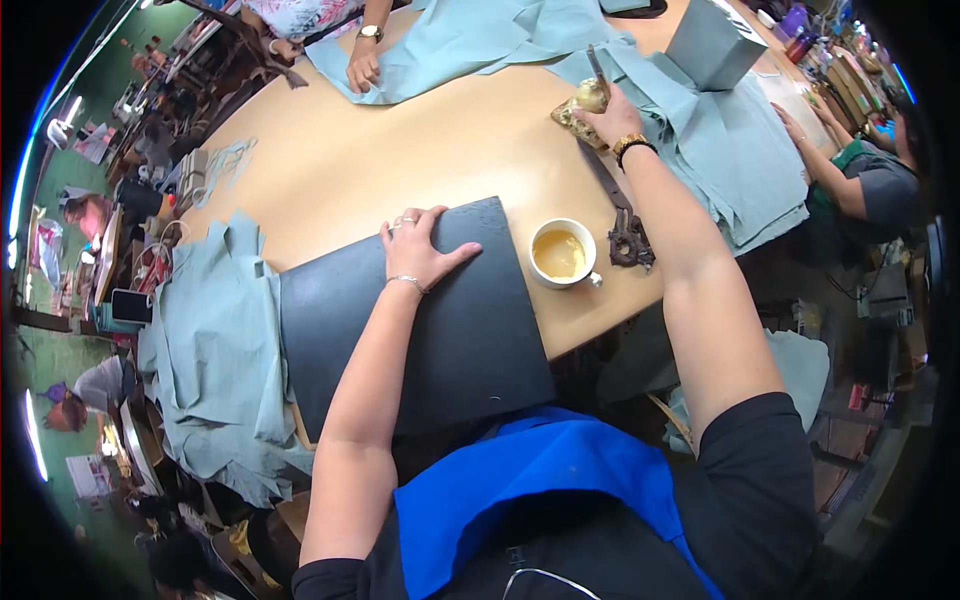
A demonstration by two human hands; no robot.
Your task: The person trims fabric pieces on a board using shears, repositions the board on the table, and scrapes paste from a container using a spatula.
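My left hand (418,248) lies with spread fingers on a dark, smooth rectangular board (450,330) in front of me. Stretched out to the far right, my right hand (614,120) is closed around a thin dark-handled tool (597,66), whose lower end is hidden. Against those fingers is a lumpy, yellowish, crusted object (580,106), possibly a pot; its kind is unclear. A white mug (535,270) with yellowish-tan contents stands right of the board. Beside it lie a dark flat blade-like tool (603,180) and a dark brown, irregular object (629,243).
Grey-blue sheets (215,330) hang over the left edge, with more sheets (725,165) stacked at right. A grey-blue box (712,45) stands on that stack. Across the table, another person's hand (363,70) rests on sheets; at right a co-worker's arm (815,150) reaches in.
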